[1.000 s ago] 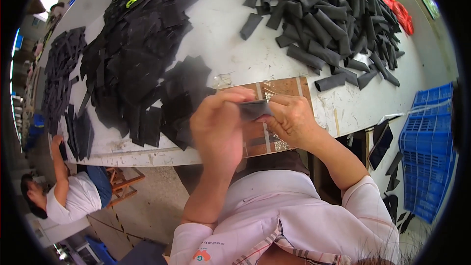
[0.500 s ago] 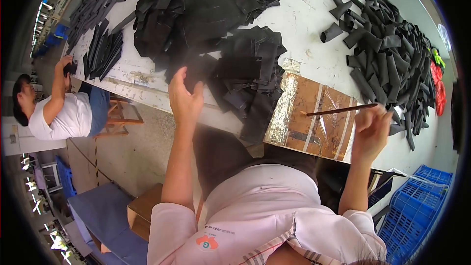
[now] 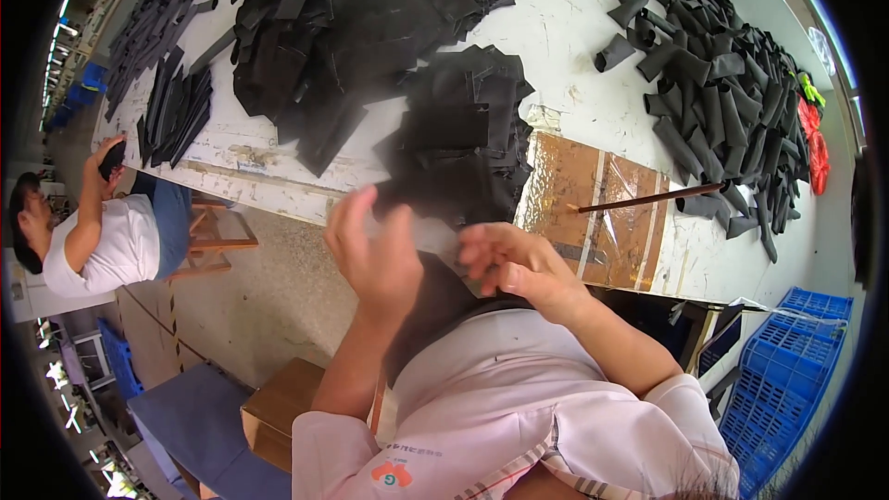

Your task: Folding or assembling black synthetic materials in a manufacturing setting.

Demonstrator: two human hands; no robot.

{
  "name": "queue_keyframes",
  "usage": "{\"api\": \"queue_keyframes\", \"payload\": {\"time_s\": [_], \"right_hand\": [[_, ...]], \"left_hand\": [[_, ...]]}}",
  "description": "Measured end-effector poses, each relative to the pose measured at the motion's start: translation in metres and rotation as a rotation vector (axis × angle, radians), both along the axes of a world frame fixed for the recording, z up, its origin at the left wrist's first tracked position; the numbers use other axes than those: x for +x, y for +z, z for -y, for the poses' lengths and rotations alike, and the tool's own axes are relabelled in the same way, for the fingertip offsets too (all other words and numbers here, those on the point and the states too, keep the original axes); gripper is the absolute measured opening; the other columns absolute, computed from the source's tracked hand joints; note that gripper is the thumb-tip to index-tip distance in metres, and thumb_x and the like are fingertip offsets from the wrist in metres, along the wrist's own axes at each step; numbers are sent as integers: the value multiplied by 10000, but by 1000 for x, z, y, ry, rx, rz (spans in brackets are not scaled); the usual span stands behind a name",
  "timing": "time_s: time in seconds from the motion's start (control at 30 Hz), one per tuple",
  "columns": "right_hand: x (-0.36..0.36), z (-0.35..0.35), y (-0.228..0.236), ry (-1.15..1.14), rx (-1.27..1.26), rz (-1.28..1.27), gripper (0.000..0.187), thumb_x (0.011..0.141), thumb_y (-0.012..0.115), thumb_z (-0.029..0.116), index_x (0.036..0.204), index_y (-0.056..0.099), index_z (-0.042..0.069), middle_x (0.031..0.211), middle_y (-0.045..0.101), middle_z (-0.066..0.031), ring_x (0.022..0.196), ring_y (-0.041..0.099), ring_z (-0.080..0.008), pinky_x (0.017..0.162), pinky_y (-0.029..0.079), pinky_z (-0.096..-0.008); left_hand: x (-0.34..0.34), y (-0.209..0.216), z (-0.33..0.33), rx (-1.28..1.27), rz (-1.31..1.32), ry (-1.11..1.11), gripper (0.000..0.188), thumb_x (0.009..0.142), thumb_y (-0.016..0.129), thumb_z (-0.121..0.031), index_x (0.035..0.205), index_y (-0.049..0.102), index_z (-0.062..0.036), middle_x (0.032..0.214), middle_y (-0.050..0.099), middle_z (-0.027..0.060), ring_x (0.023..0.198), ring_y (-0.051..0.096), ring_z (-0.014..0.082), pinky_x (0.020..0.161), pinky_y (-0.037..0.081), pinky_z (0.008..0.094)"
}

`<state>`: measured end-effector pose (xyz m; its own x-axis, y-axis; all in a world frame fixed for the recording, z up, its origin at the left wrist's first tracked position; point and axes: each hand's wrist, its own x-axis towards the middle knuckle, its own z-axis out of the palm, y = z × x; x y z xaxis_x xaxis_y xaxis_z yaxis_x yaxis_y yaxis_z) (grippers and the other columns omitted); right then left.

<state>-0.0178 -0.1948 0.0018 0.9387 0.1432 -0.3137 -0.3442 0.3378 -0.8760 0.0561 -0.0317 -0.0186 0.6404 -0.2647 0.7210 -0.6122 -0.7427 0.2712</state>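
My left hand [image 3: 378,250] is raised in front of the table's near edge, its fingers bent but apart and blurred by motion. Facing it, my right hand [image 3: 523,268] reaches in over my lap with loosely curled, separated fingers. No object shows in either hand. Just beyond them, flat black fabric pieces [image 3: 454,134] overlap in a heap that reaches the table's edge. A thin brown stick [image 3: 648,198] lies across a brown taped board [image 3: 556,171] to the right of my right hand.
A big pile of black pieces [image 3: 352,28] covers the far middle. Rolled dark tubes [image 3: 732,102] heap at right, near a red plastic bag [image 3: 813,148]. Blue crates [image 3: 787,370] stand lower right. A seated person [image 3: 111,231] works at left, beside narrow black strips [image 3: 176,111].
My right hand has swung left from beside the stick's end to near my left hand. My left hand has come back toward me and slightly right, off the black fabric.
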Motion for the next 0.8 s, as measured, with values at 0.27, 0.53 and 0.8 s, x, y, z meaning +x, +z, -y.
{"api": "queue_keyframes", "payload": {"time_s": [0.27,0.53,0.8], "right_hand": [[5,-26,-2,-396,437,-235,156,800,599,162,895,562,44,808,572,-23,702,525,-108,630,442,-254],[0,-6,-5,-359,330,-173,243,769,633,145,968,519,66,844,575,-27,731,547,-106,574,446,-243],[-1,-2,-6,-372,397,-161,216,775,621,126,956,520,65,835,574,-25,732,552,-115,577,445,-239]], "left_hand": [[-50,1,11,-207,-105,-280,191,696,592,-1,885,583,-24,989,515,143,908,478,299,751,420,364],[-40,21,-1,-1417,-1528,-406,253,791,522,-68,1021,527,39,942,561,99,771,551,154,637,446,254],[-44,19,-1,-1279,-1511,-563,257,760,540,-45,1000,526,46,834,597,129,651,577,174,560,469,267]]}}
